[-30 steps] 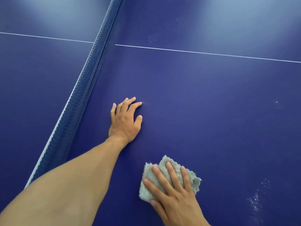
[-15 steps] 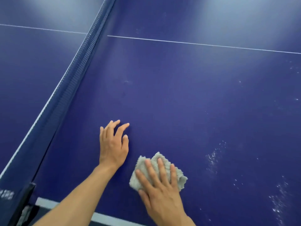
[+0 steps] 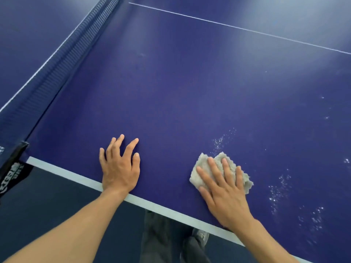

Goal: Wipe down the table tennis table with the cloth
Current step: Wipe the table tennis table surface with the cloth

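The blue table tennis table (image 3: 190, 92) fills the view. A crumpled grey cloth (image 3: 204, 168) lies on it close to the near white edge line. My right hand (image 3: 224, 188) presses flat on the cloth with straight spread fingers, covering most of it. My left hand (image 3: 119, 166) rests flat on the bare table surface to the left of the cloth, fingers spread, its wrist over the edge. White specks of dust (image 3: 222, 139) lie just beyond the cloth, and more dust (image 3: 281, 192) lies to its right.
The net (image 3: 62, 57) runs along the left from near to far, its black clamp (image 3: 13, 168) fixed at the table's near corner. A thin white centre line (image 3: 237, 27) crosses the far surface. Below the edge I see dark floor, my trousers and a shoe (image 3: 197, 242).
Both hands have drawn back toward the near edge of the table. My right hand has slid the cloth to the right, away from my left hand, and dust patches have come into view.
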Demonstrator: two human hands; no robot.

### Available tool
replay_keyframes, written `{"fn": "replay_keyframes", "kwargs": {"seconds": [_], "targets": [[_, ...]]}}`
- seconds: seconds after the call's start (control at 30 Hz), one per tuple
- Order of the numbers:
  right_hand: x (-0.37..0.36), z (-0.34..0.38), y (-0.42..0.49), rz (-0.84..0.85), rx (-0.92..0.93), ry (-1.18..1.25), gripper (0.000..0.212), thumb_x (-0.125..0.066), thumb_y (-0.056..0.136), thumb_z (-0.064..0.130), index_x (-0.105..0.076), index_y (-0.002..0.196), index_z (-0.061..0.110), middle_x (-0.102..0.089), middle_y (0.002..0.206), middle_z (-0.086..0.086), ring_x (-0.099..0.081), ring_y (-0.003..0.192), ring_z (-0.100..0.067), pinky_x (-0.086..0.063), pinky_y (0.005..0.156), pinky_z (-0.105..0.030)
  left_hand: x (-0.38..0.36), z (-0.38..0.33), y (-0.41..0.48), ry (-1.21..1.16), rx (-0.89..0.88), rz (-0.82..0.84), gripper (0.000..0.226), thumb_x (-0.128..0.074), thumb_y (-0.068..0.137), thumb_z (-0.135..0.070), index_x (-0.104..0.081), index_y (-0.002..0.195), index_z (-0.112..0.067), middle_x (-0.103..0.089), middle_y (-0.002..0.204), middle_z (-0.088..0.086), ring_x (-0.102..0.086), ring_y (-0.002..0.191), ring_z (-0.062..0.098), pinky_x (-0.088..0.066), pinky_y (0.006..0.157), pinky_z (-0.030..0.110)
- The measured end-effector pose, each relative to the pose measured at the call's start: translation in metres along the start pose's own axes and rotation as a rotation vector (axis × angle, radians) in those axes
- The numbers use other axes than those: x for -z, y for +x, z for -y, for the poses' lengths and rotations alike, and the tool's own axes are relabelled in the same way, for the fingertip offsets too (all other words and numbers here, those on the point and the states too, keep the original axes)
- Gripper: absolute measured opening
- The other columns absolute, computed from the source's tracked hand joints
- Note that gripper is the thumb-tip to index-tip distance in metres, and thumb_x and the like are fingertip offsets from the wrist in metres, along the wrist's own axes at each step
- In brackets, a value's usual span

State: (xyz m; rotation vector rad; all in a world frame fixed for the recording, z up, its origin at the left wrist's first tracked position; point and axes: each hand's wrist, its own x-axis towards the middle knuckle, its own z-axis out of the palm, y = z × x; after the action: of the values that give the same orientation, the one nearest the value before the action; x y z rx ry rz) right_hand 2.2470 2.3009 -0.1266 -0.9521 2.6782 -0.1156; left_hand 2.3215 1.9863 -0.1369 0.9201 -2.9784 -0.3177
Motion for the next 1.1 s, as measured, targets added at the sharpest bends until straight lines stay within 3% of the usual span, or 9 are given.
{"fn": "replay_keyframes", "kwargs": {"seconds": [0.13, 0.2, 0.4, 0.53, 0.67, 0.77, 0.87, 0.93, 1.1], "targets": [[0.017, -0.020, 0.088, -0.052, -0.356, 0.113, 0.056, -0.015, 0.108, 0.056, -0.012, 0.163, 0.048, 0.003, 0.175, 0.009, 0.011, 0.161, -0.030, 0.009, 0.125, -0.063, -0.005, 0.001, -0.002, -0.011, -0.007, -0.043, 0.053, -0.031, 0.102, -0.044, -0.051, 0.149, -0.029, -0.035, 0.160, 0.010, -0.030, 0.151, 0.032, -0.014, 0.124, 0.061], [0.020, -0.006, 0.120, -0.046, -0.384, 0.147, 0.057, -0.014, 0.108, 0.055, -0.005, 0.164, 0.048, 0.008, 0.175, 0.008, 0.015, 0.160, -0.031, 0.011, 0.123, -0.065, -0.005, 0.001, -0.002, -0.019, -0.006, -0.050, 0.053, -0.031, 0.102, -0.044, -0.051, 0.149, -0.030, -0.035, 0.160, 0.009, -0.029, 0.152, 0.032, -0.013, 0.125, 0.060], [-0.007, 0.069, 0.061, -0.065, 0.136, 0.023, 0.053, -0.033, 0.109, 0.048, -0.034, 0.161, 0.036, -0.018, 0.174, 0.000, -0.011, 0.159, -0.041, -0.007, 0.123, -0.070, -0.006, 0.003, -0.003, -0.034, -0.005, -0.077, 0.052, -0.033, 0.102, -0.041, -0.052, 0.148, -0.029, -0.036, 0.160, 0.009, -0.030, 0.151, 0.032, -0.015, 0.125, 0.060], [-0.025, 0.041, -0.004, 0.017, 0.329, -0.005, 0.052, -0.030, 0.110, 0.055, -0.029, 0.161, 0.045, -0.013, 0.175, 0.008, -0.009, 0.161, -0.034, -0.009, 0.124, -0.066, -0.007, 0.003, -0.003, -0.026, -0.010, -0.091, 0.051, -0.037, 0.101, -0.038, -0.054, 0.148, -0.027, -0.038, 0.159, 0.010, -0.032, 0.150, 0.033, -0.016, 0.124, 0.061], [0.004, -0.010, 0.032, -0.026, 0.004, -0.017, 0.053, -0.029, 0.108, 0.053, -0.039, 0.159, 0.040, -0.023, 0.172, 0.005, -0.015, 0.159, -0.036, -0.012, 0.123, -0.069, -0.010, 0.006, -0.001, -0.017, -0.031, -0.104, 0.051, -0.036, 0.101, -0.039, -0.053, 0.147, -0.027, -0.036, 0.158, 0.010, -0.032, 0.149, 0.034, -0.018, 0.123, 0.063], [0.025, -0.022, 0.103, -0.085, -0.391, 0.104, 0.056, -0.023, 0.108, 0.052, -0.017, 0.163, 0.045, -0.003, 0.175, 0.008, 0.004, 0.161, -0.032, 0.004, 0.125, -0.065, -0.013, 0.007, -0.001, -0.009, -0.034, -0.112, 0.051, -0.036, 0.100, -0.039, -0.053, 0.147, -0.026, -0.035, 0.158, 0.010, -0.032, 0.149, 0.034, -0.017, 0.123, 0.063], [0.036, 0.000, 0.166, -0.095, -0.550, 0.178, 0.058, -0.017, 0.109, 0.051, -0.005, 0.165, 0.043, 0.009, 0.175, 0.005, 0.015, 0.159, -0.034, 0.010, 0.122, -0.069, -0.014, 0.008, -0.001, -0.014, -0.037, -0.111, 0.052, -0.035, 0.100, -0.039, -0.053, 0.147, -0.026, -0.035, 0.158, 0.011, -0.032, 0.150, 0.035, -0.017, 0.122, 0.063], [0.034, 0.031, 0.182, -0.082, -0.468, 0.136, 0.057, -0.018, 0.110, 0.050, -0.005, 0.165, 0.041, 0.008, 0.175, 0.002, 0.012, 0.159, -0.038, 0.008, 0.121, -0.070, -0.014, 0.009, -0.001, -0.011, -0.046, -0.117, 0.052, -0.035, 0.100, -0.039, -0.053, 0.147, -0.026, -0.036, 0.158, 0.011, -0.032, 0.149, 0.036, -0.018, 0.122, 0.064], [0.010, 0.084, 0.123, -0.020, 0.133, 0.010, 0.054, -0.026, 0.110, 0.053, -0.030, 0.162, 0.041, -0.015, 0.175, 0.003, -0.008, 0.161, -0.037, -0.004, 0.125, -0.066, -0.014, 0.008, 0.002, -0.022, -0.044, -0.127, 0.052, -0.036, 0.100, -0.038, -0.054, 0.147, -0.025, -0.036, 0.158, 0.012, -0.033, 0.149, 0.037, -0.018, 0.121, 0.066]]}}
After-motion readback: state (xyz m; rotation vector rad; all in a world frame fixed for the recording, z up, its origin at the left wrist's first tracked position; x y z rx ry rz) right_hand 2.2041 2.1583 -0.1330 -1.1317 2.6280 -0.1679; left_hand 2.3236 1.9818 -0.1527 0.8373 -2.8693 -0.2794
